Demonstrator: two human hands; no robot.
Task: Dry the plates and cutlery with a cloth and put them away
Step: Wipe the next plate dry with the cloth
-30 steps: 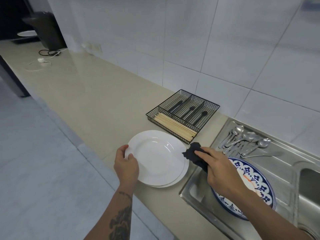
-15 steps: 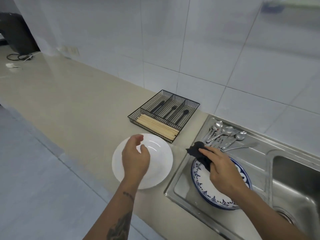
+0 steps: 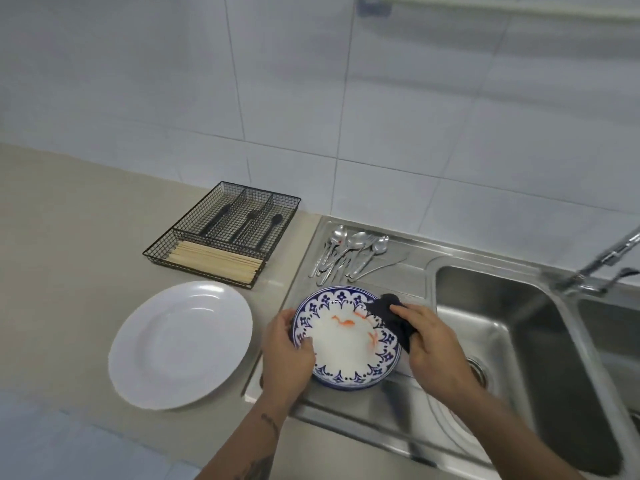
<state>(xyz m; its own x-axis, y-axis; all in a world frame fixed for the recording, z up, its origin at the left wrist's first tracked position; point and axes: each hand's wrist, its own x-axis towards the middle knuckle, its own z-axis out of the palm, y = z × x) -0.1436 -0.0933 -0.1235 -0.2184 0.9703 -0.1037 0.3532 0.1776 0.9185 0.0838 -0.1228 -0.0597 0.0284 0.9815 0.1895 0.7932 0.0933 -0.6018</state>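
A blue-patterned plate (image 3: 346, 344) with orange marks sits on the steel drainboard. My left hand (image 3: 285, 358) grips its left rim, thumb on top. My right hand (image 3: 429, 344) holds a dark cloth (image 3: 389, 311) pressed against the plate's right rim. A white plate (image 3: 180, 342) lies on the beige counter to the left, apart from both hands. Several metal spoons and forks (image 3: 349, 252) lie on the drainboard behind the patterned plate.
A black wire cutlery tray (image 3: 225, 233) with dark utensils and wooden chopsticks stands on the counter by the wall. A steel sink basin (image 3: 512, 344) opens on the right, with a tap (image 3: 602, 258) above it. The counter edge runs along the lower left.
My left hand let go of the white plate and moved right onto the patterned plate's rim. My right hand with the cloth stayed at that plate. The view swung right.
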